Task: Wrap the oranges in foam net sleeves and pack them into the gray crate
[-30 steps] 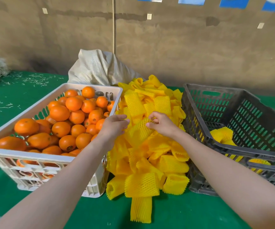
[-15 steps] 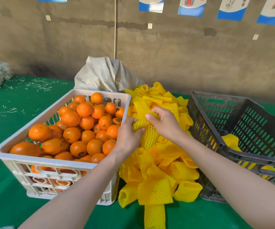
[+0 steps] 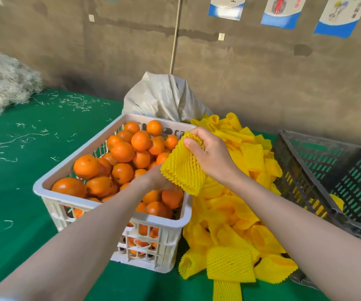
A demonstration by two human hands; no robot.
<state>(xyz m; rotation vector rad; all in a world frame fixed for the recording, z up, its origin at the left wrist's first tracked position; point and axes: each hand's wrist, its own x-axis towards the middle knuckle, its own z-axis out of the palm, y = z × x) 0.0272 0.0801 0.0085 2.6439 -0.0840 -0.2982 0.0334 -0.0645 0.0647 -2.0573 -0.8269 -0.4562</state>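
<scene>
- Green surface carries everything, laid out L to R in work order (fruit, sleeves, packing crate), so there's little reaching btw steps.
- Gray crate sits at my far R. A yellow lump shows low inside, prob wrapped fruit, so I judge packing has barely begun.
- White crate is at my L, heaped w/ bare oranges and close in for easy grabbing.
- Sleeve pile lies btw the two crates, right up against each.
- One foam sleeve is up off the pile, over the white crate's R side, so an orange can go in from below.
- R hand: fingers curled round the sleeve's top end, thumb across the front. It hangs w/ the lower mouth free.
- L hand is down among the oranges, just under that mouth. Its fingers are hidden behind the sleeve, so I can't tell if they've got fruit.
</scene>
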